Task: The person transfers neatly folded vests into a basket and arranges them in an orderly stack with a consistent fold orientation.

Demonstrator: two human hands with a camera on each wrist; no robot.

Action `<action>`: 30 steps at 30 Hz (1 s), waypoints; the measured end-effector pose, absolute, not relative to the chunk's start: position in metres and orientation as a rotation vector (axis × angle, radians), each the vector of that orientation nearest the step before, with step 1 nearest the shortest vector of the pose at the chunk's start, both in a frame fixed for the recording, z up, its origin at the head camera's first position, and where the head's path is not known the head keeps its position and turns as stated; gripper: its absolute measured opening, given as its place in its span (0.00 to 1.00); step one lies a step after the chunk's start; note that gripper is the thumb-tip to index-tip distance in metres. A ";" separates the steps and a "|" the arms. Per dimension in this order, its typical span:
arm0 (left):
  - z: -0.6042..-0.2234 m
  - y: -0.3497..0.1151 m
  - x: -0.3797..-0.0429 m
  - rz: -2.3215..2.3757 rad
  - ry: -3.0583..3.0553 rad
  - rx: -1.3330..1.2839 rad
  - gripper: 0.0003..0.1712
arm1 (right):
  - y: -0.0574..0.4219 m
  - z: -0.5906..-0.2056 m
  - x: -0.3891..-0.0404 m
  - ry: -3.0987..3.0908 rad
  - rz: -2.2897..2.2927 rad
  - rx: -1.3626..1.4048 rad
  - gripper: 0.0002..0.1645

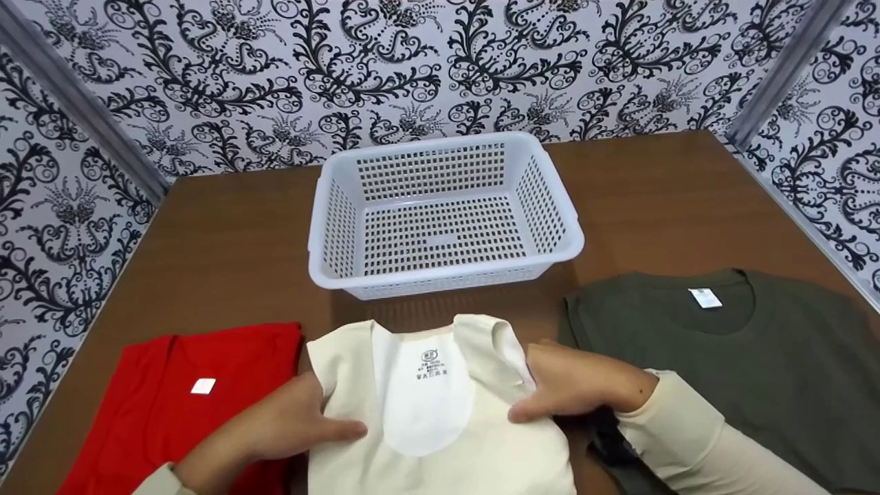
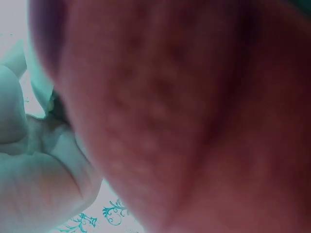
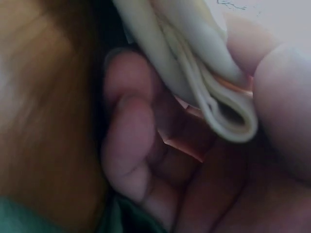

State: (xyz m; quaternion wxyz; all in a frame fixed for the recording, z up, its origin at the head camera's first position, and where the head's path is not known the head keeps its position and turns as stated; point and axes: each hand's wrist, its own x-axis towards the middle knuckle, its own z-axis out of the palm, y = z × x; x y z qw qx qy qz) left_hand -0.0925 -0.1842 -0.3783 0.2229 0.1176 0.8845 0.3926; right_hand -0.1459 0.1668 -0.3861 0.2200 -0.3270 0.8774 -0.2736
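Here's the cream shirt [image 1: 426,471], front and centre, just this side of the white basket [image 1: 447,270] on the table [image 1: 240,261]; both hands have it, the left hand [image 1: 295,419] pinching one side, thumb on top, fingers hidden; the right hand [image 1: 570,378] curling its fingers round the folded opposite edge; that two-sided grip probably helps the cloth stay even; red shirt [image 1: 185,364] left, green shirt [image 1: 756,364] right, seemingly leaving working room between.

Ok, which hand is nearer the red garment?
Left. The left hand grips the cream garment along its left edge, right by the red garment; the right hand grips the opposite edge, farther off.
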 end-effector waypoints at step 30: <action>-0.288 -0.174 -0.129 1.539 2.404 0.249 0.23 | 0.192 -0.307 -0.181 2.301 -1.546 -0.588 0.27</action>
